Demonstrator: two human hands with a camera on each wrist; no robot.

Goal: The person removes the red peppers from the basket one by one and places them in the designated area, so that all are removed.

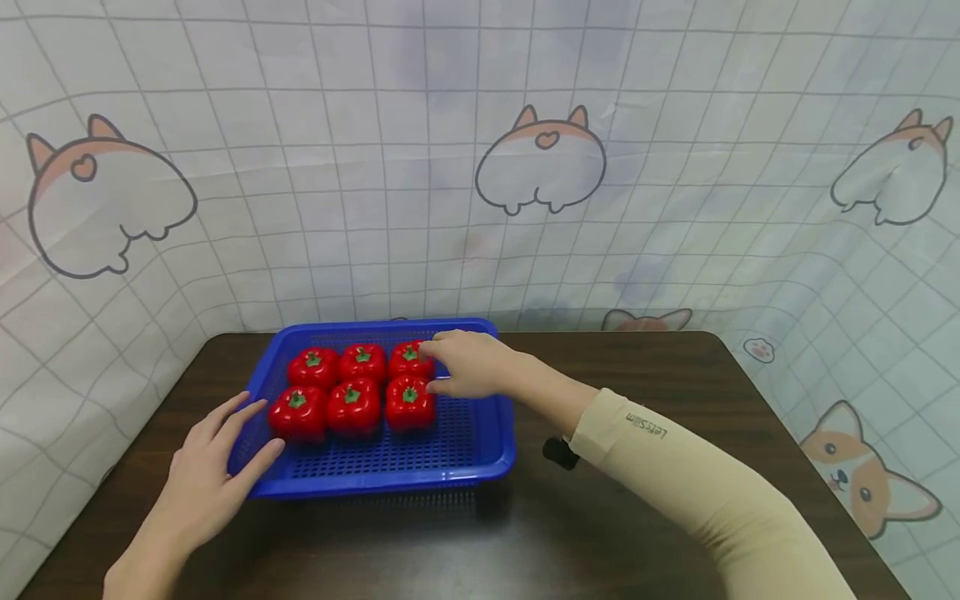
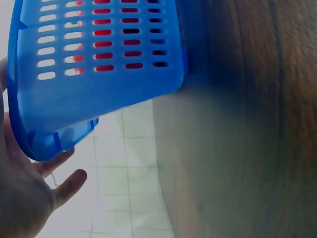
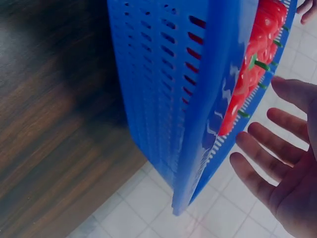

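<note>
Several glossy red bell peppers (image 1: 353,408) with green stems sit in two rows in a blue plastic basket (image 1: 375,481). My left hand (image 1: 206,471) is at the basket's left end, fingers spread; in the left wrist view its fingers are straight beside the rim. My right hand (image 1: 472,362) reaches over the basket's right part, close to the two rightmost peppers, the back one (image 1: 405,357) and the front one (image 1: 410,404). In the right wrist view, the right hand's fingers (image 3: 265,163) are extended and apart, with nothing between them. Part of the back right pepper is hidden behind the fingers.
The basket stands on a dark brown wooden table (image 1: 637,533), toward its back left. A small black object (image 1: 560,452) lies right of the basket, partly behind the right sleeve. A white gridded cloth (image 1: 420,250) with cartoon dogs hangs behind and beside the table.
</note>
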